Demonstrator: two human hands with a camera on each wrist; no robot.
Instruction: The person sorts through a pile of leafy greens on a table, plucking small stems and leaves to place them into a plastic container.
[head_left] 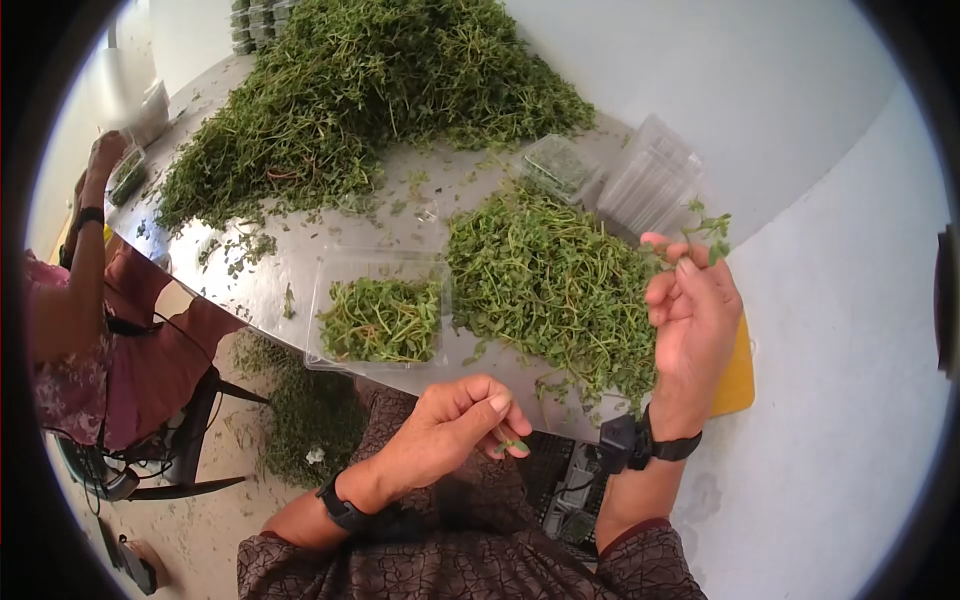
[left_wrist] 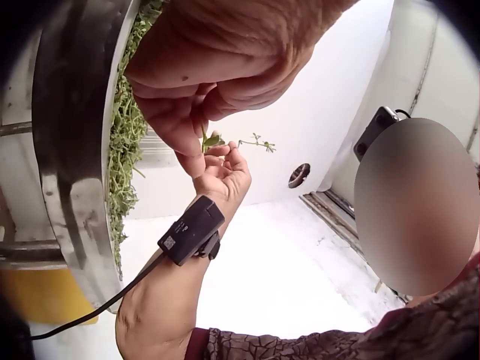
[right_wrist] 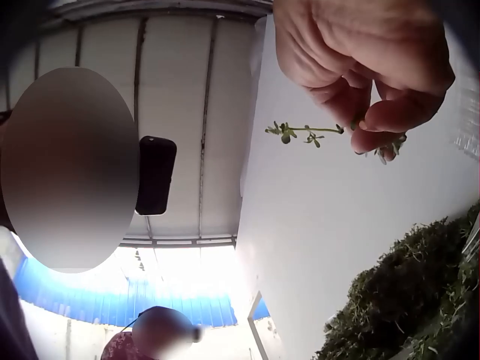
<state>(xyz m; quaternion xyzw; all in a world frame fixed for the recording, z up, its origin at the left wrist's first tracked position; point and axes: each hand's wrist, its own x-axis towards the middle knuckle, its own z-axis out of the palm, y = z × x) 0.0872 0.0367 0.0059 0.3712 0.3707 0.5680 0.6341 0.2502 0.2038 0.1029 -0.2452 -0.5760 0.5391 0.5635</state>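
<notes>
My right hand (head_left: 697, 312) is raised above the right side of the table and pinches a thin leafy green sprig (head_left: 712, 229) between thumb and fingers. In the right wrist view that sprig (right_wrist: 304, 133) sticks out sideways, with small leaves along its stem. Lower and nearer my body, my left hand (head_left: 462, 428) pinches a small leafy bit (head_left: 510, 445) at its fingertips. A loose heap of cut sprigs (head_left: 550, 280) lies on the table between the hands and the big pile. Left of it stands an open clear plastic box (head_left: 312, 335) part filled with sprigs (head_left: 380, 320).
A large mound of greens (head_left: 390, 90) covers the table's (head_left: 290, 240) far side. Stacked clear boxes (head_left: 652, 175) and a closed box (head_left: 560, 168) stand beyond the heap. A yellow board (head_left: 737, 375) juts out at right. Another person (head_left: 85, 310) sits at left.
</notes>
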